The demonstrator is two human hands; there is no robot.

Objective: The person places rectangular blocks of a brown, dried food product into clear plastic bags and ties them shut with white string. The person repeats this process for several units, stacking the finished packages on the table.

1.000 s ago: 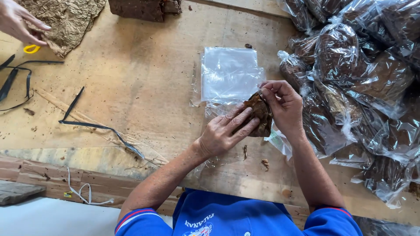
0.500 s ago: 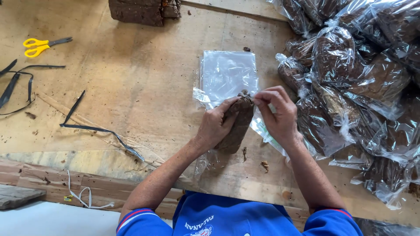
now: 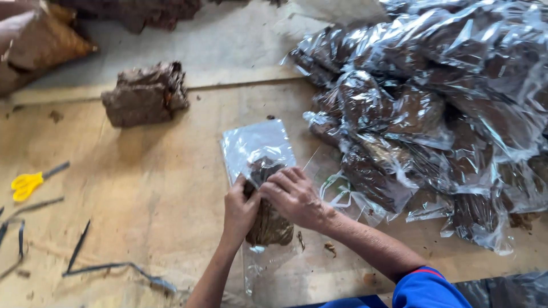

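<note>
Pale wooden boards make up the worktop [image 3: 142, 188], scuffed and dotted with brown crumbs. Near its middle lies a clear plastic bag [image 3: 258, 145], and this bag serves as the landmark. At the bag's near end, the left hand [image 3: 240, 208] and the right hand [image 3: 294, 194] meet over a dark brown slab [image 3: 268, 225] of pressed, leafy material. Both grips are closed on the slab, the left hand's fingers curled round its left edge and the right hand's fingers pressed on its top, where it meets the bag's mouth; whether part of it is already inside cannot be told.

Right of the bag, and touching it, rises a heap of filled bags [image 3: 434, 108], each holding similar brown material. Beyond the bag to the left sits a bare brown block [image 3: 145, 94]. Far left of the bag lie yellow-handled scissors [image 3: 31, 181], and nearer the person some thin dark strips [image 3: 108, 265].
</note>
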